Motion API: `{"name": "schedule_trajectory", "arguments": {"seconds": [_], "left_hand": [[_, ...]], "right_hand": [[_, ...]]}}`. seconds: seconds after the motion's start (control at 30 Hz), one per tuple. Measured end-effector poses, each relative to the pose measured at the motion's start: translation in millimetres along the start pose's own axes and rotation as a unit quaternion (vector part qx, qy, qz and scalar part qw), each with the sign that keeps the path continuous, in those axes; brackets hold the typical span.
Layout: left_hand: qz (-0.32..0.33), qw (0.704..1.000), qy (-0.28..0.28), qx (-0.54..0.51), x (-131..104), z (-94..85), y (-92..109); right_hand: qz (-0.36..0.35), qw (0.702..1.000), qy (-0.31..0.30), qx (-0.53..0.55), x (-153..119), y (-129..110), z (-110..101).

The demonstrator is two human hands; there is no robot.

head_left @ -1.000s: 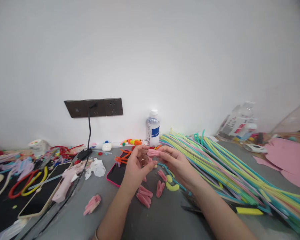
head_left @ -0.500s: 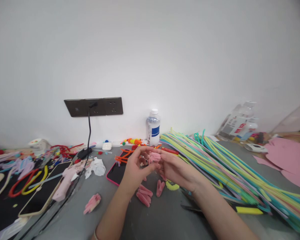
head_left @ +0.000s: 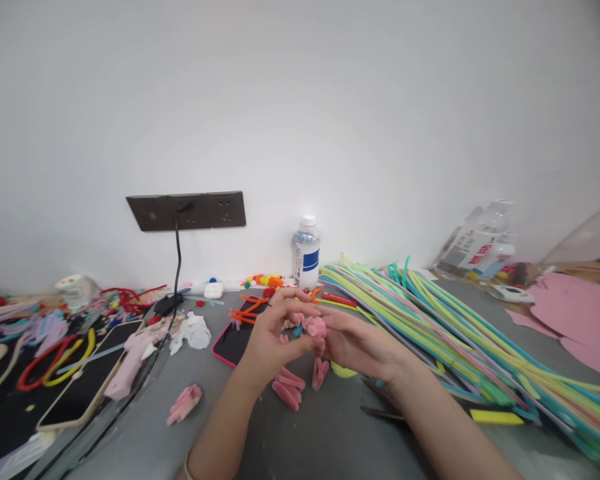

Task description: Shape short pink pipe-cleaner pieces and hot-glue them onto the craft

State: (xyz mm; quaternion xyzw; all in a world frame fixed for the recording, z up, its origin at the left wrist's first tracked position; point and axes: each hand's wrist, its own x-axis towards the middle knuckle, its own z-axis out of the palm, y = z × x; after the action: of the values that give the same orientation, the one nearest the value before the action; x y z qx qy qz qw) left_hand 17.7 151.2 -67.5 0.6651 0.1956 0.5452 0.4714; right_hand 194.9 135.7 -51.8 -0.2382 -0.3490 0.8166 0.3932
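Observation:
Between my two hands is a small pink bundle of bent pipe cleaner (head_left: 315,327), partly hidden by the fingers. My left hand (head_left: 280,333) pinches it from the left, thumb below and fingers arched over the top. From the right, my right hand (head_left: 353,341) closes its fingertips on the same bundle. Just beneath the hands lie folded pink pipe-cleaner loops (head_left: 289,388) and a smaller folded pink piece (head_left: 321,373). Another pink bundle (head_left: 185,404) rests farther left on the grey table. A curved yellow piece (head_left: 343,370) lies under my right hand.
Long multicoloured pipe cleaners (head_left: 445,327) spread across the right. A bottle (head_left: 308,257) stands by the wall. Behind my left hand lies a pink-edged dark tablet or phone (head_left: 230,343). At left are a phone (head_left: 90,380), a pink glue gun (head_left: 126,367), a cable (head_left: 179,257) and crumpled tissue (head_left: 193,332).
Both hands have dipped slightly, and the pink bundle has turned and shifted a little right and down between the fingertips. More of it shows now. The things on the table stay put.

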Motion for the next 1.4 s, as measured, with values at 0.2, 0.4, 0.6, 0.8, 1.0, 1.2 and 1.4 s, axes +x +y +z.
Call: {"name": "schedule_trajectory", "arguments": {"seconds": [0.2,0.4,0.6,0.8,1.0,1.2,1.4], "left_hand": [[-0.008,1.000,0.008,-0.017,1,-3.0,-3],[-0.011,0.995,0.074,-0.059,4,-6.8,4],[-0.027,0.992,0.110,-0.047,-4,-15.0,19],[-0.038,0.983,0.160,0.078,-70,-36.5,40],[-0.091,0.930,0.349,0.073,-156,-67.7,92],[-0.039,0.834,0.550,-0.026,-183,-101.4,142],[-0.028,0.820,0.570,-0.038,-192,-99.6,175]], "right_hand": [[0.018,1.000,-0.017,-0.013,-1,0,-3],[0.015,0.999,0.047,-0.005,3,-4,-8],[-0.015,0.997,0.068,-0.031,8,-2,-8],[-0.066,0.989,0.104,-0.086,17,12,-8],[-0.112,0.976,0.059,-0.178,30,26,36],[-0.135,0.833,0.031,-0.535,91,74,154],[-0.078,0.746,0.128,-0.649,160,133,226]]}}
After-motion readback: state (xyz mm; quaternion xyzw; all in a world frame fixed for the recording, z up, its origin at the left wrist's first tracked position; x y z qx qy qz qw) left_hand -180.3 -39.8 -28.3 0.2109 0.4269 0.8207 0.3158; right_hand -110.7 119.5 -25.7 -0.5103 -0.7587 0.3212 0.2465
